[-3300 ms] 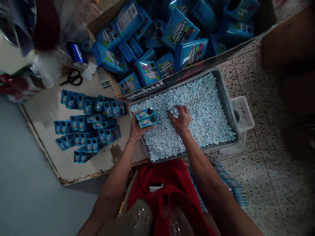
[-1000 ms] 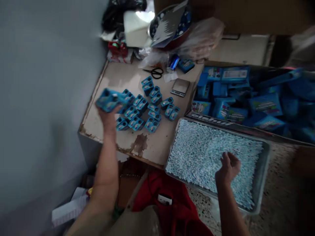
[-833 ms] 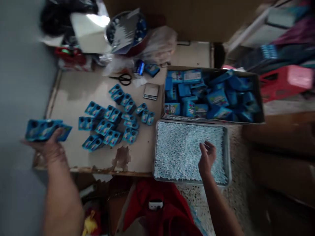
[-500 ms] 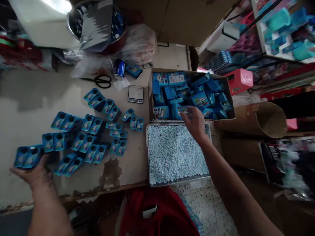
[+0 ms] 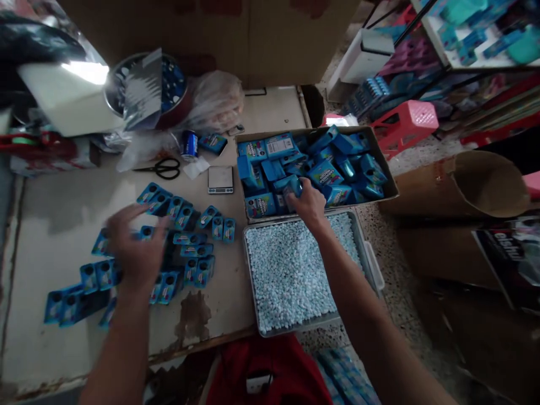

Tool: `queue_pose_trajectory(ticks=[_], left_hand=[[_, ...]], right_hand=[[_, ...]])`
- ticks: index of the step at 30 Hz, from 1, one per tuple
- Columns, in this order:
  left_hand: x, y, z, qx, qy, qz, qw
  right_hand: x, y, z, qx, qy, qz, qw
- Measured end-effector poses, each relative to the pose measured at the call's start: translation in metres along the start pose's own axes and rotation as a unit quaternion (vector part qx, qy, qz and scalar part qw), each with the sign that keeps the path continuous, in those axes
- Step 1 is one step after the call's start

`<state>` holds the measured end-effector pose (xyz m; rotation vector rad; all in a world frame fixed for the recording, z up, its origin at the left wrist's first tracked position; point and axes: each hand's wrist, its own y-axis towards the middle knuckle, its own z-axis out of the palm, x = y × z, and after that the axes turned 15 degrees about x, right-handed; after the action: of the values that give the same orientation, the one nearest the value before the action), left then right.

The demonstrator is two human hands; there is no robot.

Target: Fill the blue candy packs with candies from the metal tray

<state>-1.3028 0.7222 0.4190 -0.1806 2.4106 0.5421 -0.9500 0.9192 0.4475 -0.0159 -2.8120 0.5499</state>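
Right fingers [image 5: 298, 196] around blue box [image 5: 290, 184]

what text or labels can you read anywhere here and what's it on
"elshui", roughly, white letters on the black sheet at the right edge.
Print on the blue boxes in the carton: too small to read.
Label on the blue can: blurred.

A worn white table [image 5: 54, 219] fills nine o'clock. At two o'clock a pink plastic stool [image 5: 405, 119] stands on speckled terrazzo floor [image 5: 415, 156].
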Motion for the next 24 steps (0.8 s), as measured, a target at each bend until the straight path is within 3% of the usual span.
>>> queue_pose_trajectory(ticks=[2, 3, 6, 8, 11, 14, 16, 19, 21, 24], left_hand=[[-0.050, 0.070, 0.060, 0.133, 0.061, 0.172, 0.974], [-0.073, 0.098, 0.091, 0.207, 0.089, 0.222, 0.949], [-0.117, 0.155, 0.164, 0.337, 0.203, 0.237, 0.888], [-0.127, 0.173, 0.188, 0.379, 0.250, 0.214, 0.865], [-0.127, 0.183, 0.182, 0.404, 0.218, 0.178, 0.871], [-0.129, 0.170, 0.149, 0.387, 0.185, 0.162, 0.889], [-0.134, 0.146, 0.130, 0.347, 0.141, 0.151, 0.915], [-0.144, 0.094, 0.123, 0.280, -0.070, 0.066, 0.955], [-0.151, 0.059, 0.133, 0.251, -0.226, -0.014, 0.941], [-0.163, 0.021, 0.155, 0.228, -0.391, -0.108, 0.885]], right_hand=[[-0.017, 0.001, -0.007, -0.034, 0.160, -0.063, 0.985], [-0.025, -0.001, -0.008, -0.037, 0.256, -0.109, 0.960], [-0.048, -0.018, -0.007, -0.006, 0.500, -0.215, 0.839], [-0.059, -0.038, -0.001, 0.004, 0.582, -0.229, 0.780], [-0.070, -0.069, 0.007, -0.020, 0.623, -0.206, 0.754], [-0.078, -0.093, 0.015, -0.056, 0.609, -0.182, 0.770], [-0.083, -0.105, 0.019, -0.077, 0.589, -0.171, 0.786], [-0.091, -0.122, 0.021, -0.095, 0.582, -0.159, 0.792], [-0.097, -0.133, 0.020, -0.096, 0.588, -0.160, 0.787], [-0.107, -0.151, 0.017, -0.061, 0.602, -0.181, 0.775]])
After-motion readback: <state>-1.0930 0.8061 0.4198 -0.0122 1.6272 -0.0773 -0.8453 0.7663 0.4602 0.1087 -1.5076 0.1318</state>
